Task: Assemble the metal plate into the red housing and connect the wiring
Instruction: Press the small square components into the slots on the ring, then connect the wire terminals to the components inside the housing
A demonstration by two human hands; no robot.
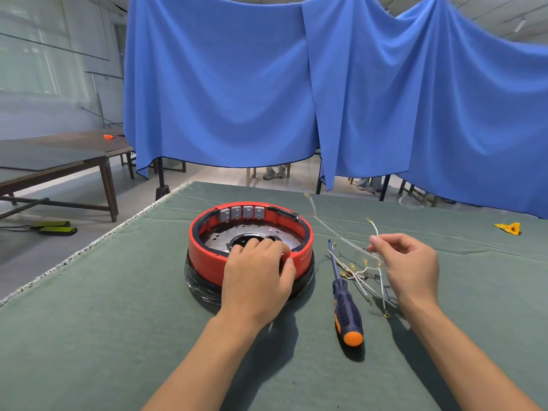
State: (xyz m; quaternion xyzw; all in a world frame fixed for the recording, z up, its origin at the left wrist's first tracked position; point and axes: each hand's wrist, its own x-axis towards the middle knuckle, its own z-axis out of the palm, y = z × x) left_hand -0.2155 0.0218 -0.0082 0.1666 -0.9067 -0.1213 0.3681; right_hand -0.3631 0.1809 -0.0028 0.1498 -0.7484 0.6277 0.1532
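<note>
At the middle of the table (118, 307) sits one red housing (207, 262), a round ring on a black base (204, 289), with one metal plate (219, 241) lying flat inside it and four grey terminal blocks (241, 212) in a row along its inner wall at 12 o'clock. One left hand (256, 280) rests over the rim at 6 o'clock, fingers (252, 247) curled over the edge onto the plate and thumb on the outer wall, gripping the housing. At 3 o'clock from the housing lies one screwdriver (344, 298), its long axis running from 12 to 6, shaft tip pointing away and the orange butt toward the person. Just right of it is one tangle of white wires (358, 272) with yellow terminals; I cannot count the strands. One right hand (409, 262) pinches a wire from that bundle between thumb and fingertips. Green felt covers the table; one yellow scrap (508, 227) lies at the far right. Blue cloth (237, 84) hangs behind, with wooden tables (59, 161) at the left.
</note>
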